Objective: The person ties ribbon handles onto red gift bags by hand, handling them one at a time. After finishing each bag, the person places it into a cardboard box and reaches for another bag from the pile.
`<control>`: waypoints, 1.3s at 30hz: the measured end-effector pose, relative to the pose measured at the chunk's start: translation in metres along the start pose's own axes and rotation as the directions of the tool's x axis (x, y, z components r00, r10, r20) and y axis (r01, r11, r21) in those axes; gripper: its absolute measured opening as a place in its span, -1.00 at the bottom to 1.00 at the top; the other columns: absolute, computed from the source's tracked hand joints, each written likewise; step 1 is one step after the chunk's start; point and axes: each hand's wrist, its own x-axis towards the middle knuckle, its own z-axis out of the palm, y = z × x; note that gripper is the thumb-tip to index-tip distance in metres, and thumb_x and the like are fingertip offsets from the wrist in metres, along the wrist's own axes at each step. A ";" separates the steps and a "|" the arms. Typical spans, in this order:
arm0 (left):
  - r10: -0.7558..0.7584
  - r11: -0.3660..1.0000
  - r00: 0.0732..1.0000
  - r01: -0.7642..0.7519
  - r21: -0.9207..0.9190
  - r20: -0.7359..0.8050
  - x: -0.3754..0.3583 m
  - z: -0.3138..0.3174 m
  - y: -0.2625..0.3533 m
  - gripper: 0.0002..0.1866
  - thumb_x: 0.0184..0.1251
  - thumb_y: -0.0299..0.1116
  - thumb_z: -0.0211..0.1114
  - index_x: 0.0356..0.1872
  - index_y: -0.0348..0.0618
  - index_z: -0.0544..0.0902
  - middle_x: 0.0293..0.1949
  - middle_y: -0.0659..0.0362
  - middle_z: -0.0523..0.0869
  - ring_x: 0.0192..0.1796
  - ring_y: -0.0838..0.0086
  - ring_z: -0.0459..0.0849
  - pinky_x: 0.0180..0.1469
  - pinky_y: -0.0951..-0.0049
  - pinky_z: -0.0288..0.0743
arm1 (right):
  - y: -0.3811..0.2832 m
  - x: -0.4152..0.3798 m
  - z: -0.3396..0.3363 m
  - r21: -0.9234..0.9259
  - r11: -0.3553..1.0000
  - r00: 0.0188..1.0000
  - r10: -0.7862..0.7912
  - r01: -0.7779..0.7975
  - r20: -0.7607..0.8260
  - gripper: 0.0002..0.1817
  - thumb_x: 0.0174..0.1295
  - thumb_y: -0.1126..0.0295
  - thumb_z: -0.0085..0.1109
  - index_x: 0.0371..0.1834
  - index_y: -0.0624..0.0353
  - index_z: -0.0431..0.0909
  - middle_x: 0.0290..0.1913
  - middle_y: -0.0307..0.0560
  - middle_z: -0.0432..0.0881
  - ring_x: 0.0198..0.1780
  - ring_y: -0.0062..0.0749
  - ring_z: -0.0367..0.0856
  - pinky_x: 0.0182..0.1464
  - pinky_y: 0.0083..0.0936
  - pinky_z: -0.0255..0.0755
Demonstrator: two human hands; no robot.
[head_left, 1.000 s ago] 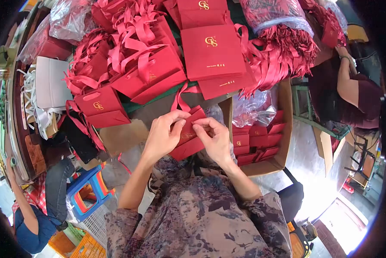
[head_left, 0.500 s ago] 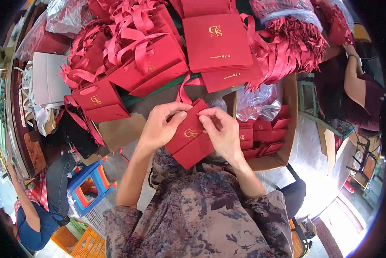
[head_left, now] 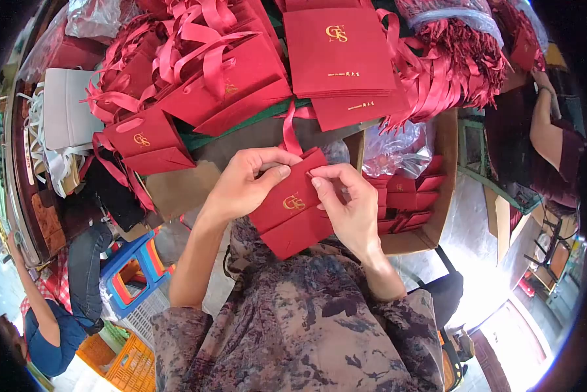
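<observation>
A small red paper bag with a gold logo hangs between my hands, above my lap. My left hand pinches its upper left edge. At the upper right edge, my right hand has thumb and forefinger pressed together beside the bag's top, close to a thin bit of ribbon. A pink ribbon runs up from the bag's top edge to the table. Beyond it lie a stack of flat red bags and a heap of red bags with ribbons.
An open carton holding red bags stands at the right. Bundled ribbons lie at the upper right. White bags are at the left. Blue stools stand lower left. A co-worker's arm shows at far left, another person's arm at right.
The view has shifted a little. My right hand has moved slightly right and turned, and the bag's face shows a bit wider between my hands.
</observation>
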 end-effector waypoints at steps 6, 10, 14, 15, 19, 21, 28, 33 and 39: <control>0.044 0.990 0.998 -0.037 0.138 -0.050 0.000 0.006 -0.002 -0.78 0.48 -0.54 0.19 0.02 -0.37 0.70 -0.15 0.30 0.74 -0.08 0.67 0.62 0.03 0.54 0.54 | 0.002 0.009 0.002 -0.288 0.899 0.931 -0.361 0.330 -0.060 -0.88 0.25 0.61 0.31 -0.17 0.29 0.67 -0.27 -0.09 0.70 -0.33 -0.47 0.68 -0.29 -0.55 0.53; 0.148 0.912 0.984 -0.096 0.399 -0.102 -0.002 0.014 -0.002 -0.78 0.42 -0.52 0.21 -0.01 -0.34 0.71 -0.18 0.09 0.82 -0.11 0.47 0.76 0.00 0.43 0.57 | 0.009 0.009 0.006 -0.423 0.828 0.912 -0.409 0.368 -0.008 -0.84 0.15 0.62 0.36 -0.21 0.28 0.65 -0.29 -0.01 0.64 -0.32 -0.21 0.68 -0.30 -0.38 0.53; 0.214 0.844 0.968 -0.117 0.524 -0.128 -0.003 0.021 -0.001 -0.79 0.36 -0.49 0.22 -0.06 -0.28 0.73 -0.18 -0.11 0.79 -0.10 0.14 0.81 -0.04 0.29 0.60 | 0.013 0.012 0.013 -0.568 0.702 0.871 -0.487 0.430 0.058 -0.82 0.15 0.60 0.38 -0.22 0.27 0.58 -0.27 -0.01 0.66 -0.32 -0.16 0.69 -0.30 -0.37 0.53; 0.226 0.834 0.965 -0.122 0.539 -0.131 -0.003 0.021 -0.004 -0.79 0.37 -0.49 0.22 -0.06 -0.27 0.73 -0.19 -0.11 0.79 -0.11 0.11 0.80 -0.04 0.29 0.60 | 0.014 0.012 0.014 -0.568 0.698 0.868 -0.493 0.436 0.061 -0.82 0.15 0.60 0.38 -0.22 0.27 0.58 -0.27 -0.01 0.66 -0.32 -0.16 0.69 -0.30 -0.37 0.53; 0.228 0.866 0.962 -0.130 0.483 -0.150 -0.008 0.025 -0.005 -0.79 0.37 -0.44 0.23 -0.06 -0.25 0.72 -0.19 -0.05 0.80 -0.14 0.07 0.79 -0.07 0.27 0.60 | 0.024 0.008 0.017 -0.293 0.929 0.966 -0.252 0.227 -0.050 -0.81 0.17 0.54 0.38 -0.21 0.24 0.55 -0.22 0.07 0.62 -0.21 -0.02 0.67 -0.20 -0.29 0.52; 0.286 0.838 0.950 -0.185 0.514 -0.125 -0.008 0.027 -0.007 -0.80 0.36 -0.41 0.27 -0.07 -0.23 0.72 -0.20 -0.04 0.80 -0.15 0.09 0.79 -0.08 0.27 0.61 | 0.023 0.004 0.014 -0.276 0.940 0.973 -0.224 0.200 -0.058 -0.80 0.18 0.54 0.39 -0.19 0.25 0.56 -0.20 0.07 0.63 -0.19 -0.04 0.68 -0.20 -0.31 0.53; 0.292 0.786 0.917 -0.068 0.614 -0.272 -0.013 0.045 -0.016 -0.77 0.15 -0.33 0.52 -0.18 -0.09 0.75 -0.36 0.05 0.75 -0.25 0.15 0.72 -0.15 0.22 0.56 | -0.015 0.008 -0.026 -0.212 0.928 0.951 -0.308 0.307 0.027 -0.79 0.30 0.64 0.19 -0.03 0.25 0.66 -0.05 0.00 0.64 -0.09 -0.34 0.68 -0.09 -0.50 0.57; 0.689 0.513 0.711 -0.338 0.789 -0.143 -0.017 0.063 -0.034 -0.81 0.08 -0.39 0.51 -0.26 -0.05 0.74 -0.38 0.19 0.72 -0.32 0.28 0.64 -0.24 0.29 0.45 | -0.005 0.043 -0.038 -0.216 0.862 0.846 -0.348 0.458 0.403 -0.80 0.32 0.62 0.17 -0.04 0.23 0.66 -0.09 -0.04 0.66 -0.11 -0.28 0.68 -0.07 -0.40 0.55; 0.760 0.372 0.650 -0.405 0.835 -0.023 -0.025 0.064 -0.040 -0.85 0.13 -0.45 0.48 -0.27 -0.09 0.70 -0.40 0.23 0.69 -0.33 0.33 0.63 -0.26 0.32 0.48 | -0.007 0.063 -0.048 -0.198 0.744 0.611 -0.333 0.639 0.718 -0.82 0.29 0.50 0.22 -0.07 0.21 0.66 -0.16 -0.06 0.62 0.01 -0.10 0.60 0.08 -0.22 0.46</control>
